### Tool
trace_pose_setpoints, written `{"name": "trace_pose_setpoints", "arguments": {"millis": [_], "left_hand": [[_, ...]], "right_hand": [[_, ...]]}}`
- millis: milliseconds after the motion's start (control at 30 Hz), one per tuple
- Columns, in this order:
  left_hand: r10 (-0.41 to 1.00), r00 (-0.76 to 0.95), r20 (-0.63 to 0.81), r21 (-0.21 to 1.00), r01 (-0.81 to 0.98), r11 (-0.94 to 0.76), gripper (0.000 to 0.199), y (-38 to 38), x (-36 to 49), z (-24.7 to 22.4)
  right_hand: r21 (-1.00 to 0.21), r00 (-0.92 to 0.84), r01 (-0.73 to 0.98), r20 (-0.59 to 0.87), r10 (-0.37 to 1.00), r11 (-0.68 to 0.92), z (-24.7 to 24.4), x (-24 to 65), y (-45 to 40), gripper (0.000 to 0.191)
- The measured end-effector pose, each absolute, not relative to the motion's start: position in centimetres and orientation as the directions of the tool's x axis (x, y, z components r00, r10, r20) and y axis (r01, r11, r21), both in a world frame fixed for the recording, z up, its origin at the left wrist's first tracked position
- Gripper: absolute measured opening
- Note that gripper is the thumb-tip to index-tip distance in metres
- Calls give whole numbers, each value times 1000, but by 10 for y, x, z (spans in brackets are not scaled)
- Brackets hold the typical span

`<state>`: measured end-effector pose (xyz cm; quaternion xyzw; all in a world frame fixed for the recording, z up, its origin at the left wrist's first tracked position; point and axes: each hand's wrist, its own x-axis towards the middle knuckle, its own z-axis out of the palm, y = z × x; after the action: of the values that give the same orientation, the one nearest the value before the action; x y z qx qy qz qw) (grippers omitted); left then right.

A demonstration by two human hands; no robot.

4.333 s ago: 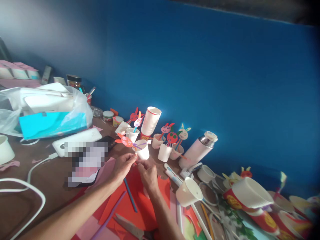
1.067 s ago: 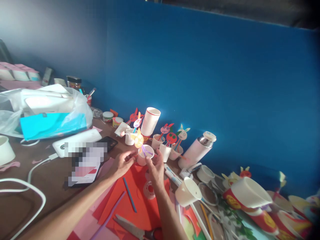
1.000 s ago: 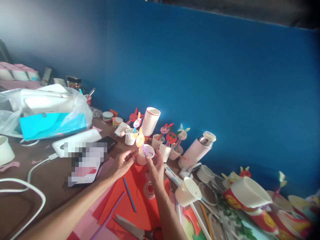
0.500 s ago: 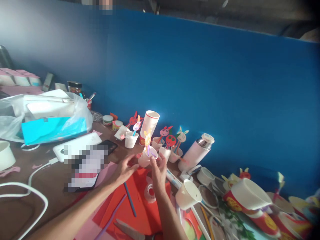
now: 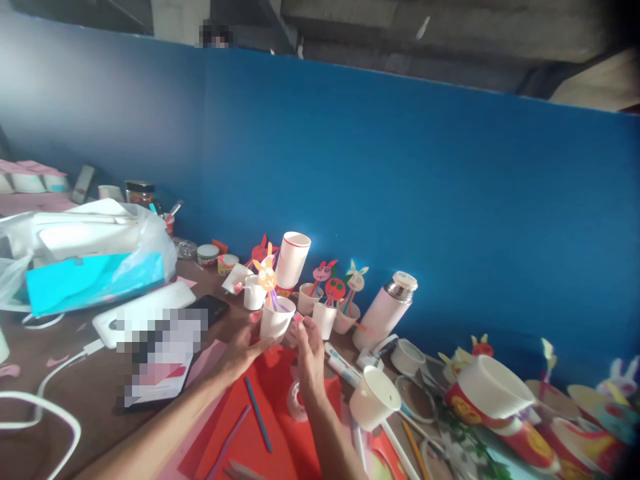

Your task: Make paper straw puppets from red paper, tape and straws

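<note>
Right hand [image 5: 311,347] is easing off paper cup [image 5: 274,325] | fingertips apparently pinching pink scrap [image 5: 299,318] | left hand [image 5: 241,355] is grasping cup, presumably steadying it

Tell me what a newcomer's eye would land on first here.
Probably the blue wall, filling much of the upper view. Then the orange face rising from the white cup, between the left hand and right hand. Bright red paper lies below, in the foreground.
</note>
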<state>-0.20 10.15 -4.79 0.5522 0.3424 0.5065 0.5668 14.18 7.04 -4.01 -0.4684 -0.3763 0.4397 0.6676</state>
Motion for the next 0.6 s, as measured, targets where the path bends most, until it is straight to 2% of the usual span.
{"name": "trace_pose_setpoints", "arguments": {"millis": [100,233,367,500,600], "left_hand": [[924,307,225,944,-304,-129,68,103,-3,-49],[920,343,188,972,-198,-124,55,103,-6,-47],[910,357,211,963,-233,-133,54,98,-9,-45],[919,359,165,966,-245,-78,44,95,-9,-47],[929,314,197,942,-323,-90,44,97,-7,-49]], "right_hand": [[-945,285,-243,146,947,218,-42,140,69,61],[-934,169,-219,250,953,283,-46,137,66,62],[-918,145,-140,351,925,370,-43,136,64,61],[-915,135,-130,366,921,383,-36,133,63,55],[-916,155,-135,357,921,377,-37,131,64,51]]}}
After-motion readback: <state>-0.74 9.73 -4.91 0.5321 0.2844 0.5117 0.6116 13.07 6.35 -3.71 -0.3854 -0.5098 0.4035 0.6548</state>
